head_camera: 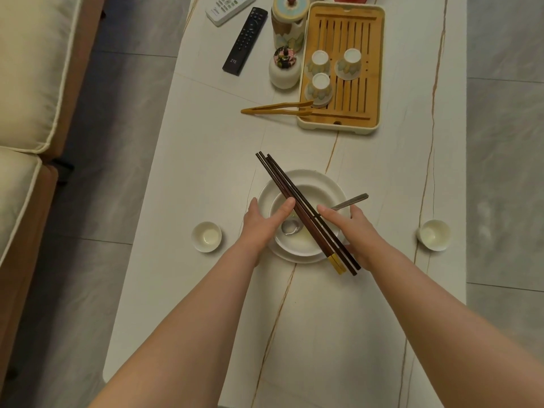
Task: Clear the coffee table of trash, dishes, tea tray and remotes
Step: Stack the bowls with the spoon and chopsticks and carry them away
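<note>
A white bowl (312, 201) sits on a white plate (266, 189) in the middle of the marble coffee table (206, 160). Dark chopsticks (282, 179) lie across the bowl, and a metal spoon (351, 200) rests inside it. My left hand (260, 222) grips the stack's left rim, thumb over the bowl edge. My right hand (350, 228) grips its right side, thumb by the chopsticks. Further back stand a bamboo tea tray (374, 83) with three upturned cups, a black remote (244, 42) and a white remote (229, 7).
Small white cups stand at the left (206, 236) and right (433, 234) of the plate. Wooden tongs (273, 108), a small lidded jar (284, 69) and a tall patterned canister (288, 22) are beside the tray. A cream sofa (29, 83) runs along the left.
</note>
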A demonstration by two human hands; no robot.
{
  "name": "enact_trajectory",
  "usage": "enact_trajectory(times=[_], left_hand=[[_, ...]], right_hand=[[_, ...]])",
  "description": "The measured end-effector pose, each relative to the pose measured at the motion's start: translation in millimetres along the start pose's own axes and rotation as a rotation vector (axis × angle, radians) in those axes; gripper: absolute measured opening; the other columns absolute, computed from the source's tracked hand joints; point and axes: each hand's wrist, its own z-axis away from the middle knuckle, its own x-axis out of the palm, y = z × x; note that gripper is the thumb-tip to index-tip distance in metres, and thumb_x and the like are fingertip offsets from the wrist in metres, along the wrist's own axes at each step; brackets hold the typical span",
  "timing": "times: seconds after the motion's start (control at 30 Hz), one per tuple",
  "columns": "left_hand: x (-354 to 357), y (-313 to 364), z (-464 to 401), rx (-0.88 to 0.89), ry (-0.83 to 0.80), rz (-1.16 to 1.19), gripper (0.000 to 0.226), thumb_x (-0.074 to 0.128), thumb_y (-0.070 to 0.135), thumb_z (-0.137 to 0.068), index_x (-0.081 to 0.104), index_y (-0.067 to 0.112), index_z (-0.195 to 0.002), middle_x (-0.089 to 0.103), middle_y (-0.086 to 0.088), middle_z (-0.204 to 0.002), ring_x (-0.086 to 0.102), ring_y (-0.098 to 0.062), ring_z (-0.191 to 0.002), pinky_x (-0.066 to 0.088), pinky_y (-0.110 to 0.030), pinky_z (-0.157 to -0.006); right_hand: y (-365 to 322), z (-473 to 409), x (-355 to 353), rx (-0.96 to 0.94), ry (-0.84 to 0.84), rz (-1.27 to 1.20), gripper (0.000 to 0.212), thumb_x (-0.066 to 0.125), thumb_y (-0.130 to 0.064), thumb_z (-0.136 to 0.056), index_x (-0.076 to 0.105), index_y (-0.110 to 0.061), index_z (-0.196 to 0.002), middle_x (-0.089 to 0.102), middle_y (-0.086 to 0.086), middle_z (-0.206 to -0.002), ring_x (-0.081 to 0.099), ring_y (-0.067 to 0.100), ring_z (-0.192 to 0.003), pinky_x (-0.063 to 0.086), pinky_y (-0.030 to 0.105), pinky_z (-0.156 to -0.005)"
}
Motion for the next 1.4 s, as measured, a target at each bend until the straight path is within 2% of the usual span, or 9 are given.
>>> enact_trajectory(times=[0.17,0.4,0.73,0.8,0.87,0.93,1.17,1.3,1.4], left_hand=[[4,-2,8,-0.004,0.013,0.039,0.128,0.068,0.081,-0.039,0.018,0.036,-0.149,0.028,-0.002,-0.155,0.037,-0.028,-0.138,0.038,-0.051,-0.109],[11,1,35,0.007,0.024,0.062,0.12,0.071,0.075,-0.045,0.023,0.035,-0.147,0.033,-0.005,-0.152,0.041,-0.031,-0.135,0.041,-0.052,-0.106],[43,33,144,0.026,0.012,0.035,0.084,0.073,0.063,-0.067,0.039,0.025,-0.133,0.051,-0.004,-0.132,0.057,-0.029,-0.115,0.052,-0.052,-0.094],[53,40,172,0.017,0.003,0.021,0.082,0.071,0.064,-0.068,0.039,0.024,-0.132,0.051,-0.004,-0.131,0.057,-0.029,-0.115,0.052,-0.051,-0.093],[63,48,200,0.015,-0.01,0.015,0.083,0.071,0.065,-0.067,0.039,0.023,-0.132,0.052,-0.005,-0.131,0.056,-0.03,-0.115,0.052,-0.051,-0.094],[73,55,228,0.017,-0.022,0.004,0.084,0.07,0.066,-0.067,0.04,0.023,-0.132,0.051,-0.005,-0.131,0.056,-0.03,-0.116,0.052,-0.052,-0.093],[109,73,316,0.047,-0.12,-0.086,0.089,0.07,0.065,-0.068,0.036,0.02,-0.137,0.048,-0.007,-0.135,0.053,-0.032,-0.119,0.051,-0.053,-0.093],[129,77,358,0.083,-0.197,-0.159,0.091,0.07,0.063,-0.07,0.033,0.017,-0.139,0.047,-0.01,-0.136,0.052,-0.034,-0.12,0.049,-0.055,-0.096],[146,77,390,0.109,-0.27,-0.234,0.096,0.07,0.063,-0.07,0.029,0.017,-0.143,0.044,-0.012,-0.139,0.049,-0.036,-0.123,0.046,-0.056,-0.099]], right_hand=[[4,1,2,-0.006,0.036,-0.021,0.086,0.074,-0.051,-0.072,0.029,-0.028,-0.141,0.041,-0.01,-0.099,0.05,0.006,-0.08,0.056,0.038,-0.07],[3,26,-7,-0.039,0.068,-0.032,0.083,0.073,-0.048,-0.074,0.029,-0.026,-0.141,0.042,-0.014,-0.091,0.047,0.002,-0.076,0.051,0.03,-0.061],[-13,133,-60,-0.012,0.121,-0.024,0.096,0.074,-0.052,-0.071,0.019,-0.028,-0.147,0.036,0.007,-0.146,0.047,0.029,-0.121,0.05,0.052,-0.092],[-17,161,-74,-0.011,0.122,-0.034,0.095,0.074,-0.051,-0.072,0.021,-0.027,-0.147,0.038,0.007,-0.144,0.05,0.028,-0.118,0.052,0.047,-0.086],[-19,189,-89,-0.035,0.131,-0.043,0.087,0.073,-0.049,-0.074,0.027,-0.024,-0.143,0.048,0.003,-0.126,0.055,0.017,-0.091,0.051,0.036,-0.069],[-20,217,-104,-0.034,0.148,-0.05,0.084,0.073,-0.049,-0.074,0.03,-0.022,-0.142,0.045,-0.003,-0.106,0.048,0.013,-0.079,0.051,0.036,-0.068],[-13,313,-151,0.02,0.224,-0.164,0.084,0.075,-0.048,-0.072,0.034,-0.017,-0.139,0.051,0.008,-0.127,0.053,0.028,-0.106,0.051,0.048,-0.09],[0,368,-170,0.01,0.289,-0.26,0.052,0.075,-0.044,-0.074,0.052,-0.018,-0.112,0.058,0.0,-0.091,0.055,0.015,-0.076,0.05,0.034,-0.065],[16,409,-184,0.002,0.347,-0.357,0.039,0.076,-0.041,-0.074,0.049,-0.021,-0.095,0.054,-0.003,-0.082,0.053,0.014,-0.072,0.044,0.029,-0.054]])
